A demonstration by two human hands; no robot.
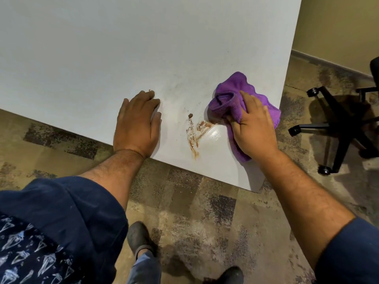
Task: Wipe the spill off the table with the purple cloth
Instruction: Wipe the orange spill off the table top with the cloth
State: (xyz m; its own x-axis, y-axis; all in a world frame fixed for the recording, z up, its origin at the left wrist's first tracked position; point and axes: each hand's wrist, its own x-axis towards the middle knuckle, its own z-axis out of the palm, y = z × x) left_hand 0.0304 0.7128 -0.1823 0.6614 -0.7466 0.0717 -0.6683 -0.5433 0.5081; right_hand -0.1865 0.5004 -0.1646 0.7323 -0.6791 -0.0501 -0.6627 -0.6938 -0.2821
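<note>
A white table (102, 58) fills the upper view, and its near corner points toward me. A brown smeared spill (194, 134) streaks the surface close to the front edge, with a small dark blob just above it. My right hand (252, 128) presses the bunched purple cloth (231, 97) flat on the table just right of the smear. A wet, shiny patch lies between the cloth and the smear. To the left of the spill my left hand (137, 121) rests palm down on the table, fingers together, holding nothing.
The table's right edge runs close behind the cloth. A black office chair base (336, 128) with castors stands on the patterned floor to the right. My feet (141, 238) are on the floor below the table corner.
</note>
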